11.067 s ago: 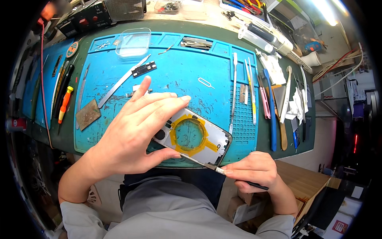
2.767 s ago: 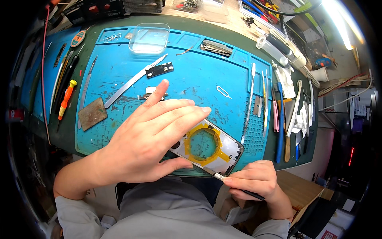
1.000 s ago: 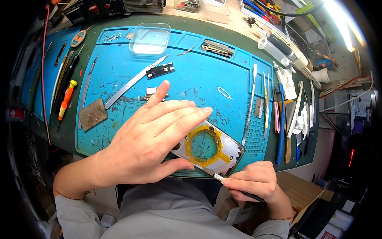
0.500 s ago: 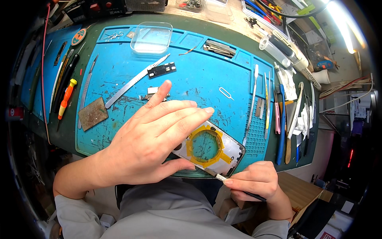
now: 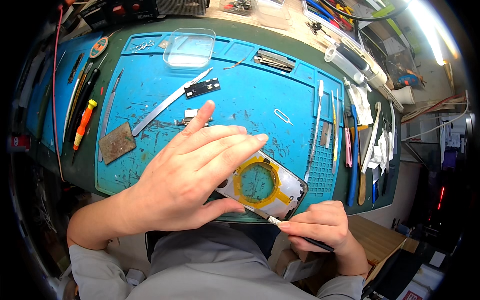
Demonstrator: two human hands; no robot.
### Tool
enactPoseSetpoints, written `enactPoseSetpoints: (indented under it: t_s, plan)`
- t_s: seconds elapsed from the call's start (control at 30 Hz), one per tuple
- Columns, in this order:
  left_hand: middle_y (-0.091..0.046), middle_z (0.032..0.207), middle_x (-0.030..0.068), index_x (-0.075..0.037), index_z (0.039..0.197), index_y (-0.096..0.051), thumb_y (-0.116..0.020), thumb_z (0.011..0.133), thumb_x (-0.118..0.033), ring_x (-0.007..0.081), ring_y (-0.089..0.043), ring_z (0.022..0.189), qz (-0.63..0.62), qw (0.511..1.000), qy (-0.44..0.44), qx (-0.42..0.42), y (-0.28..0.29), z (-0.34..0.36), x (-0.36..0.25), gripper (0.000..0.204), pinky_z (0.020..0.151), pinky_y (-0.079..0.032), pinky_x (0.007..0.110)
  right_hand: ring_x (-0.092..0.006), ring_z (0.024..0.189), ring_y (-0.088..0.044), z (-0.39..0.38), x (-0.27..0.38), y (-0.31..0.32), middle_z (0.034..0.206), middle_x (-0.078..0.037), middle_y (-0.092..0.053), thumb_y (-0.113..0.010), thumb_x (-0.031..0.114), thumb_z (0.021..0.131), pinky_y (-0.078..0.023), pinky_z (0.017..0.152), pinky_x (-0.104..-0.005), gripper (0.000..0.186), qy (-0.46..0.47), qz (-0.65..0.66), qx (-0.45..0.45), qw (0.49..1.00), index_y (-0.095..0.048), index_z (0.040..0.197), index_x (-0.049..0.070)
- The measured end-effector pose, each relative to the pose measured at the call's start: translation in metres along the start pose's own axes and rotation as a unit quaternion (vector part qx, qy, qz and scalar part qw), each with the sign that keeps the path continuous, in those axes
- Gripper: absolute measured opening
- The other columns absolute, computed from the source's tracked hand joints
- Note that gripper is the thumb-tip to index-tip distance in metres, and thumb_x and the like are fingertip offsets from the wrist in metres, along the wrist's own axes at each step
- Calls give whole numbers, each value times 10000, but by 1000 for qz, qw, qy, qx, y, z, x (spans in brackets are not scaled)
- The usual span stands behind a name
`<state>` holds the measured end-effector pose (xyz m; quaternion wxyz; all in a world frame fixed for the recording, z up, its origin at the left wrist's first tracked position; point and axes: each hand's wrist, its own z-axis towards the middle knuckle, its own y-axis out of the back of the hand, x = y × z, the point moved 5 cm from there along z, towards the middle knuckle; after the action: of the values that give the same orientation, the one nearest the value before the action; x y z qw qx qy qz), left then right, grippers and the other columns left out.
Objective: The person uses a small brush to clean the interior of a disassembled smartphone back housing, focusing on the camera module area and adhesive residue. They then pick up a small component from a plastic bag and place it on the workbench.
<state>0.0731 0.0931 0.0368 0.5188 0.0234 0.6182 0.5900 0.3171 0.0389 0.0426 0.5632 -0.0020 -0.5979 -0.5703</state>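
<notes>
A grey phone back panel [image 5: 286, 180] with a yellow-rimmed round opening lies slanted near the mat's front edge. My left hand [image 5: 187, 175] reaches over its left part, the thumb against the near edge and the index finger at the far edge, gripping it; the palm hides that end. Between the closed fingers of my right hand [image 5: 320, 226] is a slim craft knife [image 5: 274, 220] with a black handle and a knurled silver collar. Its flat blade touches the panel's near long edge, close to my left thumb.
The blue work mat [image 5: 240, 110] bears a clear plastic box [image 5: 189, 48], a steel ruler-like strip [image 5: 162, 108], a black bracket [image 5: 202, 87], a SIM pin [image 5: 283, 116] and a rusty plate [image 5: 117, 143]. An orange screwdriver [image 5: 84, 125] lies left; a blue brush [image 5: 353, 155] and tweezers lie right.
My right hand and the knife have shifted slightly left along the panel's near edge, toward my left thumb. My left hand stays nearly still on the panel.
</notes>
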Motion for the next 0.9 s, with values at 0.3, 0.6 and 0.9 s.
enactPoseSetpoints:
  t_s: [0.3, 0.6, 0.9]
  plan:
    - [-653, 1460, 90, -27, 1522, -530, -927, 749, -364, 298, -602, 1370, 2, 1000, 2, 2, 0, 0, 0, 932, 1321, -172, 609, -74, 599, -621, 0, 1, -1, 866, 40, -764, -873, 79, 718, -446, 475, -231, 390, 4, -15, 7, 1000, -844, 1104, 124]
    - [-653, 1455, 89, -29, 1527, -528, -923, 758, -375, 295, -601, 1372, 7, 1000, 2, 2, 0, -1, 1, 931, 1320, -172, 613, -89, 598, -616, 1, 3, 2, 920, 20, -775, -866, 181, 756, -444, 485, -252, 370, 7, -15, 29, 999, -839, 1121, 123]
    - [-657, 1446, 91, -28, 1521, -537, -916, 772, -389, 293, -601, 1368, 8, 1000, 4, 7, 1, 0, 0, 913, 1320, -172, 614, -83, 570, -586, -2, 1, 0, 1068, -24, -794, -812, 134, 696, -443, 485, -242, 423, 24, -31, 11, 999, -845, 1118, 127]
